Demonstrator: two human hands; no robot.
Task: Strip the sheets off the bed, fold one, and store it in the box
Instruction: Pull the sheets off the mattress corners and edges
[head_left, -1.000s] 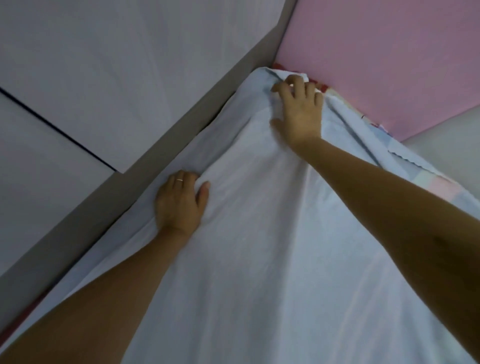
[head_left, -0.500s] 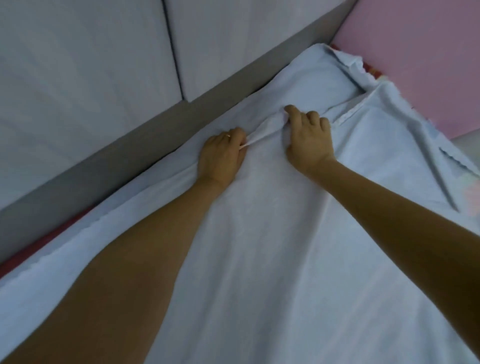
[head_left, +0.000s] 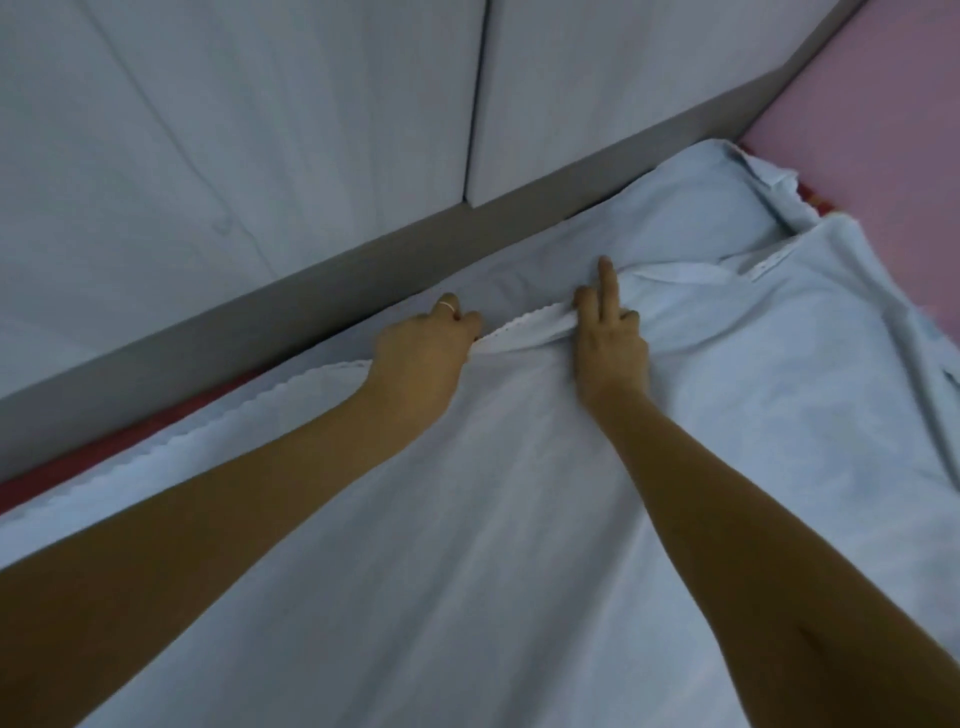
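The pale blue sheet (head_left: 493, 545) lies spread over the bed (head_left: 62, 475), its scalloped edge (head_left: 524, 332) bunched at twelve o'clock between the left grip (head_left: 421, 358), curled round it, and the right grip (head_left: 610, 348), pinching it with one finger straight.

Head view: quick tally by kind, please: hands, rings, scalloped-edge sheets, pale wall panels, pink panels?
Hands: 2, left hand and right hand, both gripping the sheet edge
Ring: 1, on the left hand
Scalloped-edge sheet: 1
Pale wall panels: 2
Pink panel: 1
Total: 7
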